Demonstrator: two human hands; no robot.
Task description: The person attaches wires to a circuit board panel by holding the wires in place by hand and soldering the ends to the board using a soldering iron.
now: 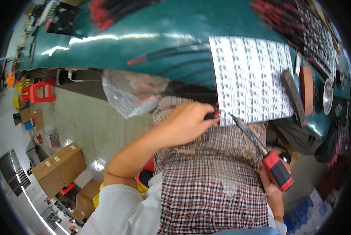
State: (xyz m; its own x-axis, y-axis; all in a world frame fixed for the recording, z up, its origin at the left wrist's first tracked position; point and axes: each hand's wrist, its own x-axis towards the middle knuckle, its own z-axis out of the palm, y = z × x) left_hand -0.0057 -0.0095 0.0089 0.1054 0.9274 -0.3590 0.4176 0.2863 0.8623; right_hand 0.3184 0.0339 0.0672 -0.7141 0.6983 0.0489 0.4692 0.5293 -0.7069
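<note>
My left hand (189, 122) is closed on a slim black piece with a red end (212, 115), at the lower left corner of a white printed sheet (252, 78). The sheet carries rows of small dark print and reaches past the table's near edge. In my right hand (267, 182) is a tool with a chunky red-and-black handle (277, 171) and a long pointed metal shaft. Its tip lies over or against the sheet's lower edge, close to my left fingers; contact cannot be made out. Several long black pieces with red ends (138, 60) lie left of the sheet, blurred.
On the green table (175, 23) are more red-ended bundles (109, 13), a dark bar (293, 96) on the sheet's right edge, an orange-brown block (307, 90) and a round metal dish (327, 96). A clear plastic bag (124, 94) hangs below the edge. Cardboard boxes (60, 168) stand left.
</note>
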